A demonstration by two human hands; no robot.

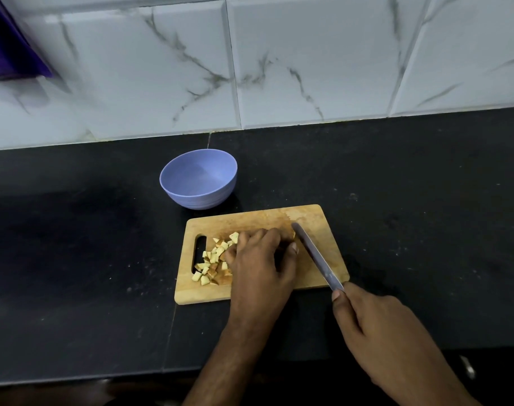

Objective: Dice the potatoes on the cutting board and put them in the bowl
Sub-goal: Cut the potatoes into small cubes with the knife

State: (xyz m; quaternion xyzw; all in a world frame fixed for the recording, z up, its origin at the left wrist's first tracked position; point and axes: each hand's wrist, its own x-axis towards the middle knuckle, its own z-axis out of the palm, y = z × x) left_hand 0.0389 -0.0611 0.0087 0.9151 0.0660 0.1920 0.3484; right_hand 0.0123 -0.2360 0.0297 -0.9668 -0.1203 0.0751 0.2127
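A wooden cutting board point(317, 224) lies on the black counter. Several pale potato dice point(213, 260) are piled on its left part, near the handle slot. My left hand point(258, 265) lies over the middle of the board with curled fingers covering a potato piece, which is mostly hidden. My right hand point(375, 326) grips the handle of a knife point(314, 253); the blade slants across the board just right of my left thumb. An empty lavender bowl point(198, 178) stands behind the board's left end.
The black counter point(411, 200) runs to a marble-tiled wall point(279, 60) at the back. A purple object point(9, 45) hangs at the top left. The counter's front edge lies just below the board.
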